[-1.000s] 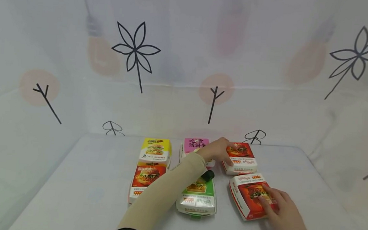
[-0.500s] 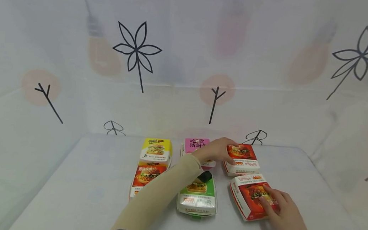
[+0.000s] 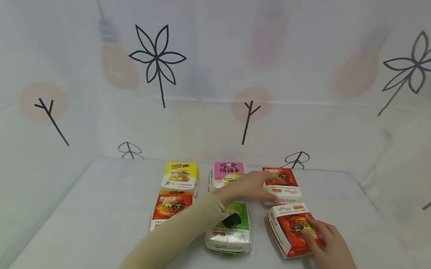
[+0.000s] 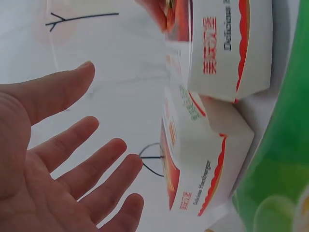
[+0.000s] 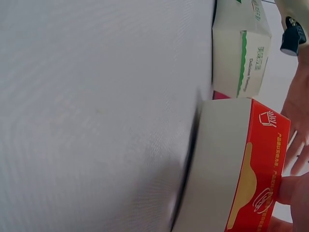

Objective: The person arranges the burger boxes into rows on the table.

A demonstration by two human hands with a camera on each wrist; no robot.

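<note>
In the head view my left hand (image 3: 251,186) is over the near edge of the far-right red burger box (image 3: 282,181), its thumb toward the near side. The left wrist view shows the left hand (image 4: 77,159) with spread fingers and nothing in the palm, apart from the boxes. My right hand (image 3: 329,244) rests on the near-right red burger box (image 3: 292,229), which sits turned at an angle on the table. Its thumb (image 5: 289,188) touches the red lid in the right wrist view; some of its other fingers are hidden.
A green box (image 3: 233,229) and a pink box (image 3: 228,175) stand in the middle, partly behind the left arm. Further left are a yellow box (image 3: 180,177) and another red one (image 3: 170,208). A patterned cloth (image 3: 201,125) hangs behind the white table (image 3: 81,225).
My left hand has drawn back toward me from the far-right box, and its fingers have spread. My right hand and the box beneath it stay in place.
</note>
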